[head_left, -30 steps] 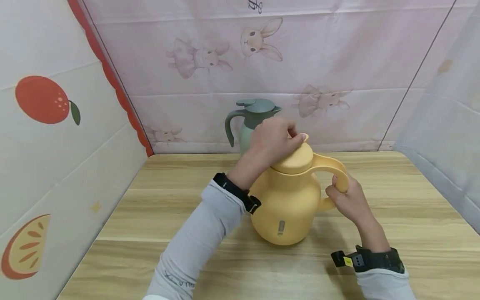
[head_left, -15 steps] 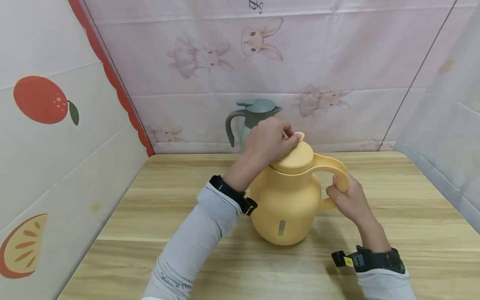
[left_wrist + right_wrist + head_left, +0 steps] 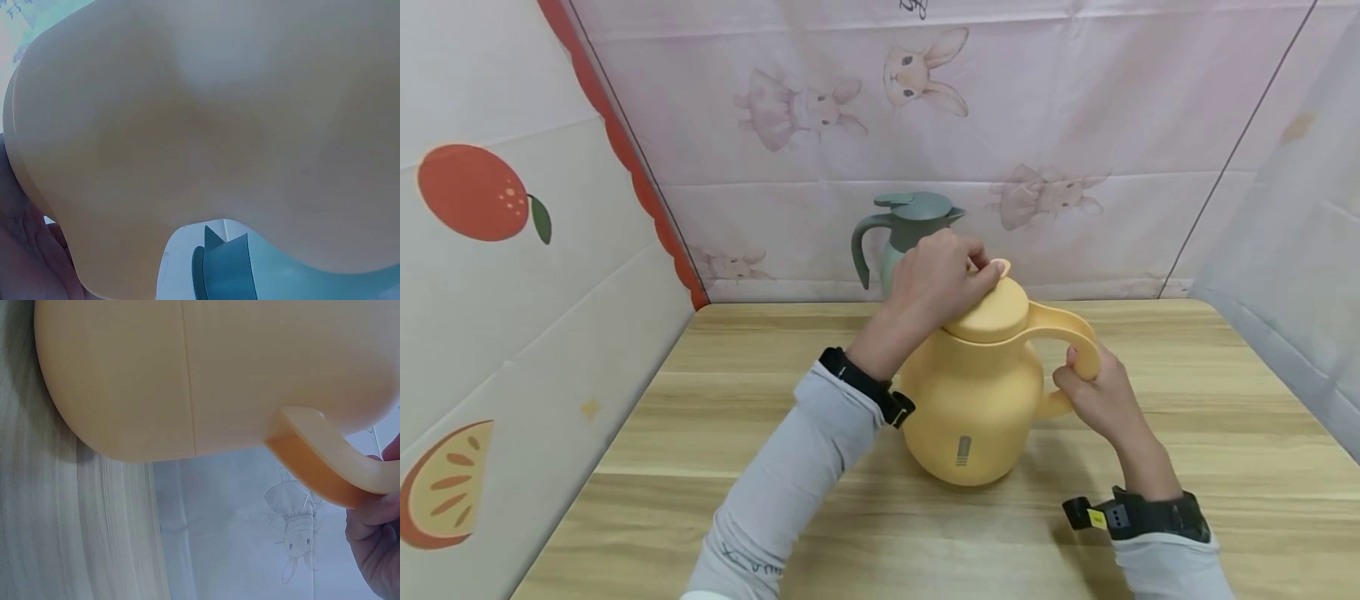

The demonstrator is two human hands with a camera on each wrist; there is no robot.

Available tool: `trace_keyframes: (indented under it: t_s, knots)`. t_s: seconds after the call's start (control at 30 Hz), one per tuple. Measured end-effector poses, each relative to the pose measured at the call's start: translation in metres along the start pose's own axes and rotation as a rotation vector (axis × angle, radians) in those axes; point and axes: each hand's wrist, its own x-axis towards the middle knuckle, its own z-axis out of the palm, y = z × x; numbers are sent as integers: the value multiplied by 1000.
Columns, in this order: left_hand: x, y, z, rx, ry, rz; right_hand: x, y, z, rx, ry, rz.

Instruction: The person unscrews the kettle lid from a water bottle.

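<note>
A yellow vacuum jug [image 3: 973, 408] stands upright on the wooden table, its round lid [image 3: 998, 317] on top. My left hand [image 3: 934, 279] lies over the lid from the left, fingers curled, the thumb by a small yellow loop [image 3: 1003, 266] at the lid's far edge. The left fingertips are partly hidden. On the right, my right hand [image 3: 1108, 398] grips the jug's handle [image 3: 1063, 323] low down; the right wrist view shows fingers round the handle [image 3: 325, 459]. In the left wrist view the jug's body [image 3: 187, 125] fills most of the picture.
Behind the yellow jug stands a green jug [image 3: 917, 208] with a dark green lid and handle, partly covered by my left hand. A pink rabbit-print backdrop [image 3: 820, 225] closes the table's back edge. A fruit-print panel [image 3: 497, 333] borders the left side.
My left hand has shifted slightly left, and the lid's loop has moved left with it, so the lid has turned a little. My right hand keeps its grip on the handle.
</note>
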Motion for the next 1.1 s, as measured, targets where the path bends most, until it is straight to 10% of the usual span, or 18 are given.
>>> trace_keyframes:
  t_s: [0.67, 1.1]
  knots:
    - [-3, -2, -4, -23, -21, 24, 0, 1, 1, -4, 15, -14]
    - [-19, -14, -26, -44, -168, 104, 0, -5, 0, -16, 11, 6]
